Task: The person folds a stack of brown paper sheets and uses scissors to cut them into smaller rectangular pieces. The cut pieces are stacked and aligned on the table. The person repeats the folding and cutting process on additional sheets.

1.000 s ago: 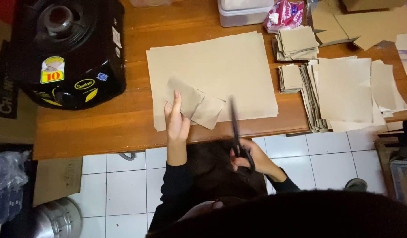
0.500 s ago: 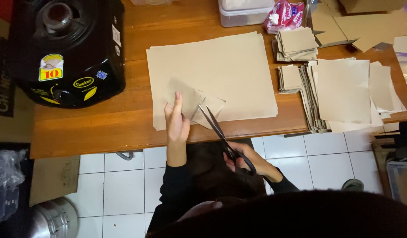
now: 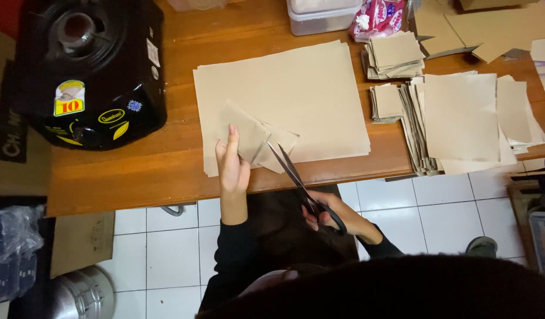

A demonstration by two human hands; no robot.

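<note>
- Head view, looking down over a wooden table (image 3: 136,171) and white tiled floor (image 3: 166,248).
- Left hand (image 3: 232,162) at the near table edge, fingers closed on a folded strip of brown paper (image 3: 254,137), index finger stretched flat along it.
- Strip lying tilted on top of a large stack of brown sheets (image 3: 296,88), near that stack's front left corner.
- Right hand (image 3: 334,215) below the table edge, over the lap, fingers curled through the handles of black scissors (image 3: 296,174).
- Scissor blades parted in a narrow V, tips pointing up and left, reaching the right end of the strip; blades touching or just above the paper, cannot tell which.
- Black round appliance (image 3: 89,65) with yellow stickers at the far left of the table.
- Piles of small cut paper squares (image 3: 396,53) and larger cut sheets (image 3: 461,118) to the right, well apart from the hands.
- Plastic container (image 3: 322,15) and a pink wrapper (image 3: 381,15) at the far edge.
- Metal pot (image 3: 77,292) on the floor, lower left.
</note>
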